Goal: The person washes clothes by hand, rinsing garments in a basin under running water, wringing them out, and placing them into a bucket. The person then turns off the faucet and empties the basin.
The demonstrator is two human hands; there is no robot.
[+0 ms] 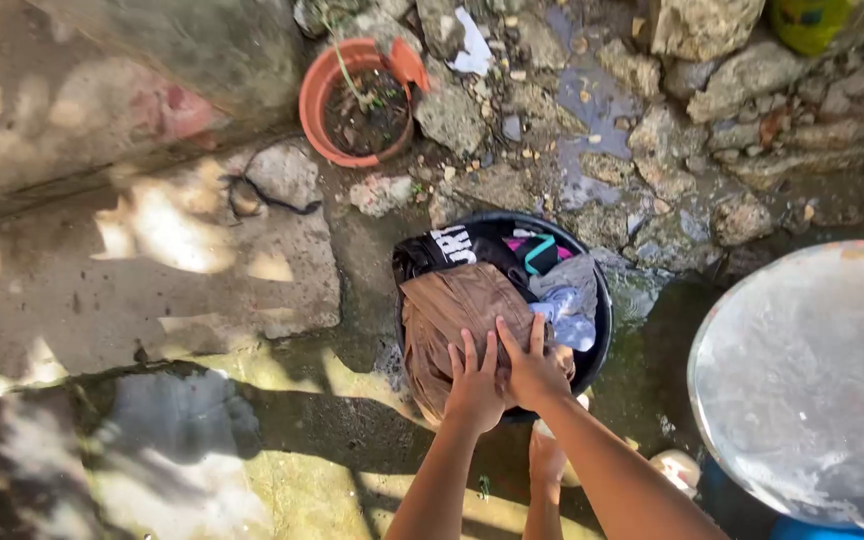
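- While both hands press down side by side, the concrete ground (152, 290) fills most of the view, cracked, damp in patches and dappled with sun and shadow.
- Rough stones (712, 130) and a shallow puddle (592, 110) take up the far edge of the yard.
- At the right edge stands a wide round metal basin (812, 390), its pale worn inside facing up, well apart from the hands.
- A black round tub (604, 330) sits on the ground in the middle, heaped with clothes: a dark printed garment (452, 250), a grey and blue piece (570, 300) and a bit of pink.
- A brown cloth (452, 320) lies on top at the tub's near side, draped over the rim.
- An orange flower pot (324, 100) with a chipped rim holds dry soil and a thin stem, near the wall.
- Left hand (474, 385) lies flat on the brown cloth, fingers (470, 355) straight and close together, gripping nothing.
- Right hand (532, 370) rests just beside it on the same cloth, fingers (535, 335) slightly spread, not clenched.
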